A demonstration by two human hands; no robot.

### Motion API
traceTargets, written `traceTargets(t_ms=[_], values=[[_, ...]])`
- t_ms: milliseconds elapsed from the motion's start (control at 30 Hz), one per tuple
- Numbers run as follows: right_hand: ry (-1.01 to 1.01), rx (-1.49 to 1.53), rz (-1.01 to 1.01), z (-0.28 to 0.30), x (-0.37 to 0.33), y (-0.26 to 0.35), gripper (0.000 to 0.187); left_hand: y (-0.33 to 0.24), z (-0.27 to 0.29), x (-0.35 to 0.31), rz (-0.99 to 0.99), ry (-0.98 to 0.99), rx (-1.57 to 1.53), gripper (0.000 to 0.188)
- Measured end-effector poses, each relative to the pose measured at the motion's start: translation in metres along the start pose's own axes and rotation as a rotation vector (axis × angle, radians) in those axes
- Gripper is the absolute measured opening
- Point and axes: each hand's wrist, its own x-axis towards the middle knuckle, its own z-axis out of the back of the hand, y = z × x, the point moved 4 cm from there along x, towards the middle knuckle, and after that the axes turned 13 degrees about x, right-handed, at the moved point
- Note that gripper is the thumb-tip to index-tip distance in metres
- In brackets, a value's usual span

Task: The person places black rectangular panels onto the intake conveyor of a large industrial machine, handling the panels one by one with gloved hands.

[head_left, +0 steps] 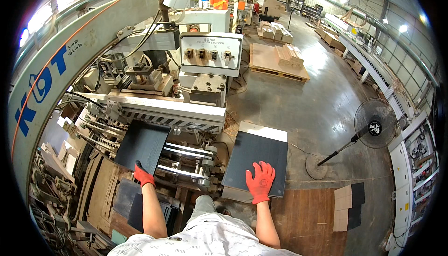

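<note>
Both of my hands wear red gloves. My left hand [143, 176] is at the near edge of a black panel [143, 143], closed on it, with part of its fingers hidden. That panel lies tilted across the metal rails [186, 151] of a machine. My right hand [260, 181] rests flat, fingers spread, on the near right part of another black panel [254, 151]. This one tops a stack to the right of the rails. A white panel [266, 131] shows past its far edge.
A control box with switches [211, 53] stands above the machine bed. To the right are a standing fan [373, 124] and small panels on the floor [343, 202]. Farther off, a pallet [275, 65] carries stacked boards. Dark panels [136, 209] lie by my left forearm.
</note>
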Motion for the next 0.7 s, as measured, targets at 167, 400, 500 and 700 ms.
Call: traceTargets(t_ms=[167, 400, 500, 700], values=[[-0.002, 0.012, -0.002, 0.0, 0.0, 0.001, 0.039, 0.007, 0.006, 0.012, -0.005, 0.007, 0.01, 0.044], [-0.001, 0.008, 0.0, 0.0, 0.001, 0.002, 0.04, 0.014, 0.01, 0.023, -0.041, 0.022, 0.015, 0.043], [0.004, 0.014, -0.003, 0.0, 0.001, 0.002, 0.04, 0.013, 0.013, 0.027, -0.034, 0.036, 0.022, 0.045], [0.006, 0.004, -0.018, 0.0, 0.0, -0.002, 0.04, 0.005, 0.0, 0.001, 0.015, 0.016, 0.033, 0.05]])
